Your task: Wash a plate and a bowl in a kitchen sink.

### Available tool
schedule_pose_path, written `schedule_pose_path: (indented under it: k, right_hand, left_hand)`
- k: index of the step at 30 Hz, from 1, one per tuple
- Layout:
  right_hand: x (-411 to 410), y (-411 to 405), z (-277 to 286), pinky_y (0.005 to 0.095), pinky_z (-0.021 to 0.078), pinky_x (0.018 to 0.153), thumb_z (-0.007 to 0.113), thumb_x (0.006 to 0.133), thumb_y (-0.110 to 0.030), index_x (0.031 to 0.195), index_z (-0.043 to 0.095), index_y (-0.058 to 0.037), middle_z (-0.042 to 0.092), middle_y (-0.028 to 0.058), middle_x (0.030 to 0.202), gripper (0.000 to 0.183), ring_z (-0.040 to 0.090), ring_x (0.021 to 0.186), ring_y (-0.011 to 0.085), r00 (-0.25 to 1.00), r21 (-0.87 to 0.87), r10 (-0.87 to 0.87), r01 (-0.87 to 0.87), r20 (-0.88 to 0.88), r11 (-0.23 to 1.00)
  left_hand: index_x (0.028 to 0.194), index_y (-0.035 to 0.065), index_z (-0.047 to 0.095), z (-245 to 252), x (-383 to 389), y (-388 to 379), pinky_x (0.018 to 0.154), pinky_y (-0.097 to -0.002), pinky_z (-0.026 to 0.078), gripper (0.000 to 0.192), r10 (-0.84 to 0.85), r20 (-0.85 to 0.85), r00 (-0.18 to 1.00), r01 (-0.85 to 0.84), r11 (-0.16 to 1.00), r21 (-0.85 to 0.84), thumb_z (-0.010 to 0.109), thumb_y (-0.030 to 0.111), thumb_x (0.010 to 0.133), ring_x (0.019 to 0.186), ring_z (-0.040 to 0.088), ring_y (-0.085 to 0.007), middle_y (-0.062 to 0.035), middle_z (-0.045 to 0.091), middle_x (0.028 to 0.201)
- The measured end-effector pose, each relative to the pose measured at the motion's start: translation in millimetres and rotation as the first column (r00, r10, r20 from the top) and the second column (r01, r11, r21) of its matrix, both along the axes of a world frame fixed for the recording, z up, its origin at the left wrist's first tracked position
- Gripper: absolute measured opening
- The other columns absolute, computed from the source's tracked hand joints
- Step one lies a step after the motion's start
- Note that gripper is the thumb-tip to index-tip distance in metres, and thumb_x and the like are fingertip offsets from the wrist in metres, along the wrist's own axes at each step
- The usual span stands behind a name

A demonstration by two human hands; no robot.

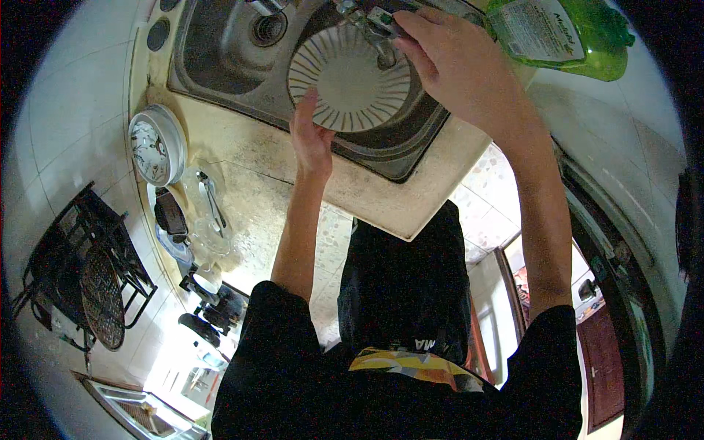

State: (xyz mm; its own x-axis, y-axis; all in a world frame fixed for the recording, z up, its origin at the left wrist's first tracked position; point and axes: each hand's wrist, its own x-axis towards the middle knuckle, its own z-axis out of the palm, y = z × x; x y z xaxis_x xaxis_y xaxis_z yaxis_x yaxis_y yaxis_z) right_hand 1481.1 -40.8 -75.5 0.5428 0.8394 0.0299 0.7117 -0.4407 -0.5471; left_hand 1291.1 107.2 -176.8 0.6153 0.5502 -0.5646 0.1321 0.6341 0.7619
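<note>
My left hand [312, 135] holds a round plate with a striped rim [352, 82] by its near-left edge, thumb on top. The plate is over the right basin of a metal double sink [407, 159], beneath the spout of a faucet [385, 55]. Up at the faucet handle [380, 18], the thumb and fingers of my right hand [440, 52] are closed on it. Whether water runs is too dim to tell.
A green dish soap bottle [597, 41] is at the upper right. Stacked bowls [157, 146], clear dishware with utensils [209, 203] and a white cup [208, 278] stand along the left of the counter [253, 209]. A black wall rack [82, 269] holds a dark perforated tray.
</note>
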Motion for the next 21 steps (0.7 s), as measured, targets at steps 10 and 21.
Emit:
schedule_pose_path:
  k: [10, 21]
  right_hand:
    - [-2.3, 2.7, 3.5, 0.0455, 0.0481, 0.064, 0.054, 0.089, -0.014, 0.097, 0.056, 0.0038, 0.058, 0.0187, 0.074, 0.020, 0.059, 0.071, 0.0367, 1.000, 0.042, 0.007, -0.008, 0.025, 0.999]
    - [-9.7, 3.5, -20.0, 0.0442, 0.0513, 0.077, 0.058, 0.091, -0.019, 0.111, 0.061, -0.0004, 0.065, 0.0198, 0.104, 0.027, 0.064, 0.089, 0.0381, 0.990, 0.137, -0.041, 0.022, 0.138, 0.990]
  left_hand:
    - [0.143, 0.0097, 0.034, -9.5, 19.6, -30.6, 0.110, -0.0480, 0.033, 0.058, -0.059, 0.291, 0.955, 0.162, 0.924, -0.347, 0.041, 0.047, 0.099, 0.134, 0.039, -0.0270, -0.0100, 0.043, 0.142]
    - [0.129, 0.0013, 0.050, -13.0, 3.2, 2.5, 0.102, -0.0409, 0.039, 0.048, -0.175, 0.044, 0.984, 0.161, 0.961, 0.225, 0.043, 0.039, 0.100, 0.124, 0.048, -0.0242, -0.0098, 0.054, 0.131]
